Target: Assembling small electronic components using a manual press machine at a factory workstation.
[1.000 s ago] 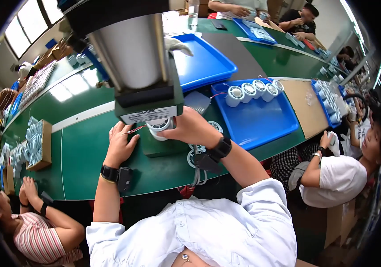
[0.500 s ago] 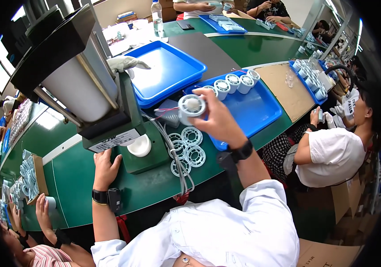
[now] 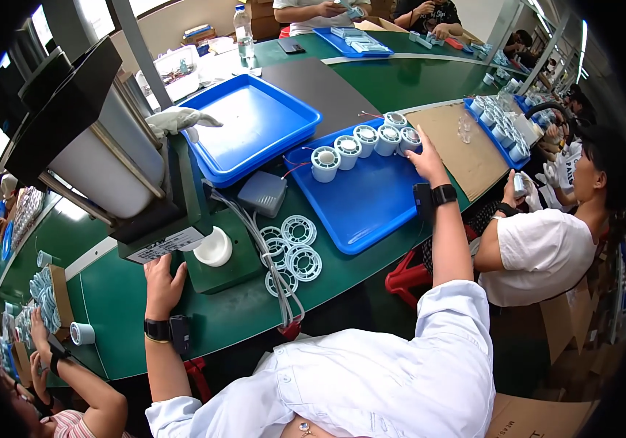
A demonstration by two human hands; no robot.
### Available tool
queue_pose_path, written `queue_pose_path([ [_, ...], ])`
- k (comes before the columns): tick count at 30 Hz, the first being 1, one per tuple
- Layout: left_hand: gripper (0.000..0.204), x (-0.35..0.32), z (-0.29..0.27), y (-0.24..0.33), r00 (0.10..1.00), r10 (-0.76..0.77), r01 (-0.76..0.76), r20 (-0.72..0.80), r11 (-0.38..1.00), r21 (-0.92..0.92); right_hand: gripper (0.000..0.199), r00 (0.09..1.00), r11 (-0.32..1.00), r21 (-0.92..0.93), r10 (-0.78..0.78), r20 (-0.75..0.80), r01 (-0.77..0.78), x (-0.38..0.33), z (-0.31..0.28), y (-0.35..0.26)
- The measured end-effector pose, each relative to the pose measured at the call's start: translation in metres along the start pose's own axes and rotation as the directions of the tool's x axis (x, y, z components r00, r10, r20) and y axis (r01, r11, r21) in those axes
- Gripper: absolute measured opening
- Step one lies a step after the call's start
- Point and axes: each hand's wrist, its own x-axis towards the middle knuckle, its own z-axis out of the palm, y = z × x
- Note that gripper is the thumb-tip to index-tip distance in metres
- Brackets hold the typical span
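Note:
My right hand (image 3: 427, 162) reaches over the blue tray (image 3: 371, 212), its thumb and fingers around the near right side of a round white motor part (image 3: 409, 139) with a slotted top. Several like parts, such as the motor part (image 3: 325, 164) at the left end, stand upright beside it, some with thin red wires. My left hand (image 3: 164, 286) lies on the green table beside the base of a bench press (image 3: 214, 274), thumb spread and fingertips partly hidden by the press head. A white round seat (image 3: 213, 247) sits on that base.
Several pale slotted rings (image 3: 303, 263) lie by grey cables (image 3: 265, 252) and a translucent box (image 3: 262, 193). Another blue tray (image 3: 251, 120) stands behind. A cloth glove (image 3: 181, 120) hangs on the press. Co-workers sit at left, right and the far side.
My right hand has carried the motor part from beside the press to the right end of the group in the tray. My left hand stays by the press; the view has shifted slightly.

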Motion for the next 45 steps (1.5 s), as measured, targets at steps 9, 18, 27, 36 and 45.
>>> queue_pose_path([
  [9,0.046,-0.004,-0.006,0.005,0.998,-0.054,0.054,0.034,0.998,-0.015,0.042,0.963,0.974,-0.215,-0.006,0.27,0.067,-0.034,0.012,-0.109],
  [18,0.049,-0.002,-0.004,0.005,1.0,-0.013,0.013,0.016,1.0,-0.005,0.03,0.95,0.929,-0.26,-0.201,0.241,0.262,-0.022,0.027,-0.097],
  [27,0.049,-0.005,-0.008,0.004,1.0,0.007,-0.007,-0.025,1.0,-0.015,0.029,0.792,0.886,-0.188,-0.262,0.552,0.424,-0.038,0.052,-0.137],
  [36,0.028,-0.042,-0.051,-0.034,0.954,-0.007,-0.015,-0.298,0.997,-0.072,0.02,0.807,0.915,0.234,-0.401,0.434,0.329,-0.112,0.045,-0.204],
  [45,0.059,-0.166,-0.14,-0.174,0.71,-0.645,0.672,-0.284,0.741,-0.002,0.014,0.83,0.888,0.422,-0.37,0.417,0.183,-0.137,0.07,-0.21],
])
